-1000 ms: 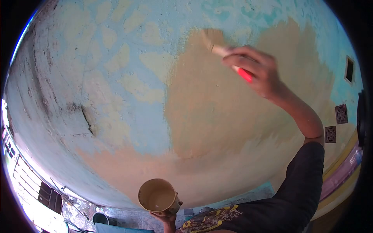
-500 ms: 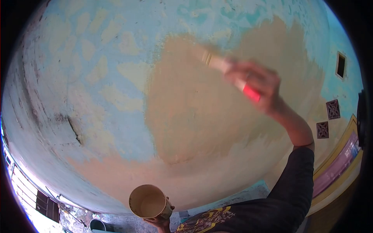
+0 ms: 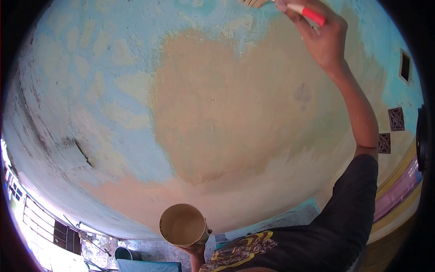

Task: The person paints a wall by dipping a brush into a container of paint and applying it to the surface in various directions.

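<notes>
My right hand (image 3: 324, 38) is raised at the top of the view, closed around the red-and-white handle of a paintbrush (image 3: 312, 16). Its bristles touch or hover near the blue wall at the upper edge; contact cannot be made out. Low in the view, my left hand (image 3: 195, 250) grips a bucket (image 3: 183, 225) of tan paint from below and the side. The bucket's mouth faces me. A broad patch of tan paint (image 3: 235, 118) covers the middle of the wall (image 3: 131, 149), with light blue and pale yellow patches around it.
Two dark vent blocks (image 3: 396, 119) and a small opening (image 3: 404, 65) are set in the wall at right. A dark bucket (image 3: 127, 254) stands at lower left beside a blue surface (image 3: 152, 266). Barred windows (image 3: 38, 215) show at far left, and a crack (image 3: 83, 153) runs in the wall.
My right hand has moved up with the paintbrush, from the tan patch toward the top of the wall. My left hand and the paint bucket appear slightly higher and to the right.
</notes>
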Demonstrator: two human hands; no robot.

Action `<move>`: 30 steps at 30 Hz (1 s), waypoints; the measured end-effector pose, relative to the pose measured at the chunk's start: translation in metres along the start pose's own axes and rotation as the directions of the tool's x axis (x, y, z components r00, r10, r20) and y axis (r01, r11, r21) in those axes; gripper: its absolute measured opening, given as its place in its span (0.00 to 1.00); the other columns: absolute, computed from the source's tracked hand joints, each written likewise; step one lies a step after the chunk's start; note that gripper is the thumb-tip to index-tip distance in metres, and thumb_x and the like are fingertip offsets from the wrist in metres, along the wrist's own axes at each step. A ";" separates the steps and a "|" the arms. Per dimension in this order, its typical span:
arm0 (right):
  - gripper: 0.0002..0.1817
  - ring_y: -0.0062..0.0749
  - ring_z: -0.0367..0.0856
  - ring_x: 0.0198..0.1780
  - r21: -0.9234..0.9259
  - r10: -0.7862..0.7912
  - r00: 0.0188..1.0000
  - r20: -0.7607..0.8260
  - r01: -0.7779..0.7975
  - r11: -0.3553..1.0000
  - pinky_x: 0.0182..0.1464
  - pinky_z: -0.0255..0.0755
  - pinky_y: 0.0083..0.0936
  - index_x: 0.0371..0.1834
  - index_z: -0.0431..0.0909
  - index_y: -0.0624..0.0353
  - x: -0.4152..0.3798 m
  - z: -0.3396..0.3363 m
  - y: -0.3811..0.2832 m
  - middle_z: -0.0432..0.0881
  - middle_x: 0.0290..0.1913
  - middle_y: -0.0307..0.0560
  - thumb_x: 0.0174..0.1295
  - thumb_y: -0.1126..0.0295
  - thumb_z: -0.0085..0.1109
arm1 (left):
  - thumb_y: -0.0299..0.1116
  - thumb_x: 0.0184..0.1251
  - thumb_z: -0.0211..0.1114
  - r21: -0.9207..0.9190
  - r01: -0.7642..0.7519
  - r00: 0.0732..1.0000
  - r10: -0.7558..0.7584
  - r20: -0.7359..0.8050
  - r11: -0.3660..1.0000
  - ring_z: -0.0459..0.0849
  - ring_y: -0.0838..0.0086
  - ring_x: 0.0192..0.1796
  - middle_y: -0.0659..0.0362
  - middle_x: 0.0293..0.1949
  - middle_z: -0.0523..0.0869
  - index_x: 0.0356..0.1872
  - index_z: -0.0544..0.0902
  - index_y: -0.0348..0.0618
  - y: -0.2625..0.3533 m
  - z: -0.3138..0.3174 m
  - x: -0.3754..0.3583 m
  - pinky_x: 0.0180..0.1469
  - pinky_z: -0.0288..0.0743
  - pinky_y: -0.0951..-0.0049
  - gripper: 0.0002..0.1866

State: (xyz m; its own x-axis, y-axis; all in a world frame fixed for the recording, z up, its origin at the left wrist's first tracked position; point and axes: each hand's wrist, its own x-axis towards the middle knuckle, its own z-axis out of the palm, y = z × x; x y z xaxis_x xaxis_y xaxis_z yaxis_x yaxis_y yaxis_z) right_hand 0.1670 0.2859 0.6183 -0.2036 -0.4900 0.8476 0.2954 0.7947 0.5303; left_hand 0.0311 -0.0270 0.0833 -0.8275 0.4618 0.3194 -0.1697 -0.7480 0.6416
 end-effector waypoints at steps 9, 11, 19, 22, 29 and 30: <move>0.11 0.40 0.92 0.45 0.417 -0.194 0.960 0.200 0.095 0.904 0.42 0.89 0.30 0.43 0.87 0.59 -0.050 -0.014 -0.055 0.90 0.43 0.47 0.57 0.79 0.72 | 0.78 0.67 0.50 -0.118 0.067 0.997 -0.070 -0.025 0.991 0.83 0.40 0.59 0.42 0.67 0.75 0.80 0.56 0.49 -0.020 0.003 -0.011 0.42 0.89 0.40 0.52; 0.10 0.39 0.92 0.43 0.418 -0.148 0.974 0.173 0.063 0.906 0.42 0.89 0.30 0.42 0.87 0.59 -0.044 -0.013 -0.044 0.90 0.43 0.46 0.58 0.79 0.73 | 0.77 0.67 0.51 -0.062 0.066 0.998 -0.067 -0.014 0.996 0.84 0.41 0.58 0.42 0.67 0.76 0.80 0.56 0.48 -0.025 0.005 -0.020 0.43 0.89 0.40 0.52; 0.11 0.35 0.91 0.41 0.425 -0.247 0.946 0.209 0.139 0.894 0.34 0.84 0.27 0.43 0.87 0.55 -0.060 -0.003 -0.042 0.88 0.43 0.44 0.57 0.77 0.72 | 0.73 0.66 0.58 -0.212 0.110 0.993 -0.097 0.068 0.971 0.86 0.43 0.55 0.39 0.64 0.78 0.80 0.55 0.45 -0.026 0.032 -0.006 0.49 0.86 0.45 0.53; 0.11 0.33 0.91 0.40 0.385 -0.289 0.946 0.147 0.214 0.898 0.34 0.85 0.26 0.44 0.87 0.53 -0.059 -0.009 -0.041 0.88 0.43 0.40 0.57 0.76 0.71 | 0.78 0.67 0.50 0.129 0.006 1.000 -0.003 -0.025 0.992 0.86 0.41 0.54 0.34 0.62 0.77 0.77 0.58 0.43 -0.039 0.022 -0.014 0.44 0.88 0.46 0.53; 0.12 0.27 0.90 0.36 0.324 -0.374 0.924 0.082 0.331 0.886 0.32 0.85 0.23 0.42 0.86 0.53 -0.062 0.003 -0.014 0.88 0.44 0.38 0.54 0.75 0.69 | 0.78 0.67 0.49 -0.178 0.097 0.986 -0.119 -0.118 0.979 0.85 0.41 0.56 0.34 0.62 0.77 0.78 0.58 0.43 -0.040 0.025 -0.020 0.44 0.88 0.43 0.53; 0.12 0.28 0.90 0.36 0.259 -0.389 0.921 0.007 0.374 0.890 0.32 0.85 0.23 0.42 0.86 0.53 -0.055 -0.004 -0.015 0.88 0.44 0.39 0.54 0.76 0.69 | 0.79 0.67 0.49 -0.150 0.082 0.990 -0.098 -0.100 0.985 0.84 0.41 0.57 0.34 0.62 0.77 0.78 0.58 0.44 -0.035 0.032 -0.016 0.44 0.88 0.42 0.53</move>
State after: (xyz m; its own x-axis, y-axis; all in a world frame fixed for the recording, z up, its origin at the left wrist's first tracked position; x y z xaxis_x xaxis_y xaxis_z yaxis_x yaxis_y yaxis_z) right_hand 0.1774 0.2995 0.5642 -0.3088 -0.7582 0.5742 -0.0550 0.6170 0.7851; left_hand 0.0675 0.0073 0.0780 -0.8561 0.4830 0.1841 -0.3155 -0.7704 0.5540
